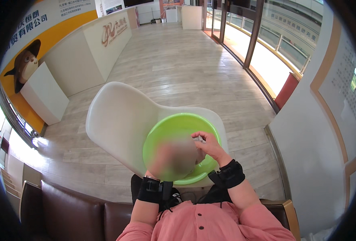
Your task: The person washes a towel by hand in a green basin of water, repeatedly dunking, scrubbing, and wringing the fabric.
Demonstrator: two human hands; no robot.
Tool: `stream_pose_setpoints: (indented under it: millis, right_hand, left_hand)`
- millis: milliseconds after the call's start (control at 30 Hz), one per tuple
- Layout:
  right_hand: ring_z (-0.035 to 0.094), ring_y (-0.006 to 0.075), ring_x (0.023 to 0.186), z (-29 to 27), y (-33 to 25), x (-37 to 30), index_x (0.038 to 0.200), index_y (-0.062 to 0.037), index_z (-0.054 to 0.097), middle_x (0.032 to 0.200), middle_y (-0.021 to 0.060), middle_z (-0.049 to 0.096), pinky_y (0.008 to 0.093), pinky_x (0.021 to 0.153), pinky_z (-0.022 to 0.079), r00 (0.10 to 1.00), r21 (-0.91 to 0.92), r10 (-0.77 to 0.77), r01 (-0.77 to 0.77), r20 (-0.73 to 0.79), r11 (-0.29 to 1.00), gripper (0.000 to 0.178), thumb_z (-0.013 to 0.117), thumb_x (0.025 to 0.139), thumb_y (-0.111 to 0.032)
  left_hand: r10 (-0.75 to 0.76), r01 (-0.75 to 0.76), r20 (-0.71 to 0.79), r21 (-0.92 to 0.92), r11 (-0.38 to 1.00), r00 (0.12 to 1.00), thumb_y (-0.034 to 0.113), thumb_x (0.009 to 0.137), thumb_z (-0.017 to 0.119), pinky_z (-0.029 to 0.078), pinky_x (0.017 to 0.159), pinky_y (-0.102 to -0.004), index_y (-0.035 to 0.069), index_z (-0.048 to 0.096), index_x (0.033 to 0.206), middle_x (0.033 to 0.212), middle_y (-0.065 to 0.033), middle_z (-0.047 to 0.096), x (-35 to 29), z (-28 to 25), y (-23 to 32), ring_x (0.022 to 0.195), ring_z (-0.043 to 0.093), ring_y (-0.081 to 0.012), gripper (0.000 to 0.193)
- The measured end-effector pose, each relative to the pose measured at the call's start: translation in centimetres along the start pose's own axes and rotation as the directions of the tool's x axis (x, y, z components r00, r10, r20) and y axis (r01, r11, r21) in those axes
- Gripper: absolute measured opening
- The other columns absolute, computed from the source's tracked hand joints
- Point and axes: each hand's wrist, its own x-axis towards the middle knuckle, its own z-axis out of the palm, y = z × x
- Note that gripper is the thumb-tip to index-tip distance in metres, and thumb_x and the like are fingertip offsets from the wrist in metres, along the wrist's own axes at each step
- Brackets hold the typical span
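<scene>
Pink shirt (216,222) nearest; over the green basin (178,123) my right grip (211,147) pinches a grey thing (199,139), long axis blurred; left grip (158,161), can't tell.

Green basin sitting under a blurred object

The round, bright green basin (160,132) is sitting upright on the white chair's seat, its smooth rim showing along the far and right sides. A grey-brown object (182,157) is hovering over the basin's near half, blurring too much to reveal its shape or material. At its far right, a small pale-grey piece (199,139) is poking from the right hand's (212,148) fingertips.
</scene>
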Motion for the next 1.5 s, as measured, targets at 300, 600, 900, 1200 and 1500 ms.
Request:
stream_pose_setpoints:
  millis: [300, 600, 900, 1200, 1500]
  right_hand:
    - [0.050, 0.0069, 0.063, -0.6, 2.1, 0.4, 0.093, -0.0014, 0.061, 0.075, -0.0001, 0.058, 0.0231, 0.057, 0.042, 0.997, 0.026, -0.071, 0.071, -0.014, 0.997, 0.024, 0.060, 0.080, -0.022]
    - [0.049, 0.0053, 0.063, 1.8, -0.2, 0.3, 0.087, -0.0007, 0.062, 0.072, 0.0007, 0.058, 0.0223, 0.056, 0.041, 0.997, 0.013, -0.070, 0.070, -0.010, 0.997, 0.021, 0.066, 0.077, -0.019]
    - [0.050, 0.0071, 0.064, 1.0, 1.4, 0.5, 0.097, -0.0001, 0.060, 0.075, 0.0021, 0.058, 0.0221, 0.058, 0.042, 0.993, 0.073, -0.005, 0.013, -0.117, 0.997, 0.033, 0.069, 0.076, -0.024]
    - [0.056, 0.0117, 0.076, 1.8, 0.4, -0.6, 0.108, -0.0003, 0.056, 0.087, 0.0074, 0.060, 0.0256, 0.066, 0.045, 0.992, -0.086, -0.099, 0.106, 0.084, 0.991, 0.049, 0.074, 0.069, -0.024]
    - [0.055, 0.0107, 0.065, -1.5, 2.6, -0.7, 0.091, 0.0000, 0.062, 0.076, 0.0057, 0.062, 0.0247, 0.057, 0.043, 0.989, -0.169, 0.128, -0.113, 0.077, 0.979, 0.023, 0.064, 0.077, -0.019]
  left_hand:
    - [-0.294, 0.110, -0.068, -0.830, 0.547, 0.953, 0.023, 0.091, 0.050, 0.045, 0.077, -0.0259, 0.003, 0.053, 0.110, 0.101, -0.0032, 0.058, 0.9, -0.8, 3.2, 0.087, 0.055, -0.0109, 0.027]
    - [-0.148, 0.108, -0.138, -0.257, 0.960, 0.979, 0.027, 0.086, 0.057, 0.043, 0.071, -0.0225, 0.001, 0.057, 0.103, 0.090, 0.0004, 0.059, 1.9, 4.3, -2.4, 0.079, 0.052, -0.0081, 0.031]
    - [-0.385, 0.287, 0.019, -0.702, 0.652, 0.923, 0.018, 0.085, 0.055, 0.047, 0.071, -0.0269, 0.002, 0.057, 0.103, 0.090, -0.0037, 0.061, 1.6, 1.9, 1.5, 0.078, 0.057, -0.0121, 0.025]
    - [-0.282, 0.284, 0.056, -0.335, 0.898, 0.958, 0.015, 0.074, 0.065, 0.045, 0.061, -0.0260, 0.000, 0.062, 0.087, 0.072, -0.0031, 0.062, 1.7, 1.8, 2.6, 0.066, 0.054, -0.0090, 0.020]
    - [-0.341, 0.307, -0.044, -0.340, 0.889, 0.939, 0.014, 0.081, 0.060, 0.043, 0.062, -0.0244, 0.001, 0.060, 0.095, 0.075, 0.0012, 0.060, 1.3, 0.5, 0.1, 0.070, 0.053, -0.0072, 0.019]
